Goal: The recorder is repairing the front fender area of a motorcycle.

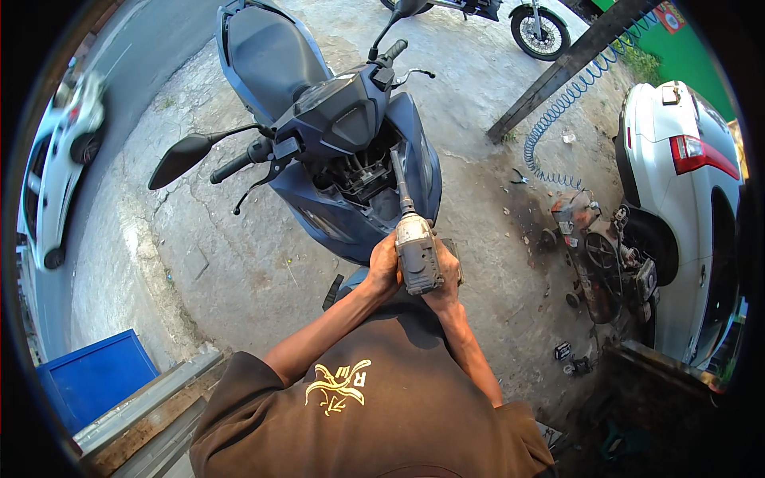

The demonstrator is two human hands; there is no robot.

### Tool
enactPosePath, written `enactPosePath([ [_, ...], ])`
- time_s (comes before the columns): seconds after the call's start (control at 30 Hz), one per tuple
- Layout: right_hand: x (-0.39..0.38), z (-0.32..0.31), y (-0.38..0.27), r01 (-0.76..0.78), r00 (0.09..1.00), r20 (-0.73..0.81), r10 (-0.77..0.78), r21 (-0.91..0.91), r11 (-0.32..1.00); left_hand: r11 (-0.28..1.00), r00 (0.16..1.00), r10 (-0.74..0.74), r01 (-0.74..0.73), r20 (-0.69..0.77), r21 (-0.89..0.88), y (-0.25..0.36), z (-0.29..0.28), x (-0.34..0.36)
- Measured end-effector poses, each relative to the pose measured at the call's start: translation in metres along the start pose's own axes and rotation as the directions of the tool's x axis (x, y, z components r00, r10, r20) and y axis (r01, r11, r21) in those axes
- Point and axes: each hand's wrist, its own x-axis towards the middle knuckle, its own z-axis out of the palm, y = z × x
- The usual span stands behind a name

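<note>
My left hand (384, 263) and my right hand (444, 275) grip a worn cordless impact wrench (418, 263) from either side, low in front of my chest. Its long socket extension (403, 187) points away from me into the opened front cavity (358, 179) of a dark blue-grey scooter (311, 219), where mechanical parts show. Whether the socket's tip touches anything, I cannot tell. Above the cavity sit the handlebar cover (323, 115), both grips and the mirrors, with the seat (271, 64) behind.
An air compressor (590, 287) and a parked white car (685, 159) stand at right, near a post (534, 103) with a coiled blue hose (550, 139). Another motorcycle (538, 32) is at the back. At left are a road with a white car (48, 199) and a blue panel (96, 374) beside metal rails.
</note>
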Motion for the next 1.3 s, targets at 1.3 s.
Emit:
enactPosePath([
  [1.3,0.011,0.001,0.013,0.026,0.975,0.220,-0.021,-0.019,0.999,0.990,0.995,-0.024,0.037,0.093,-0.133,0.006,-0.012,0.003],
])
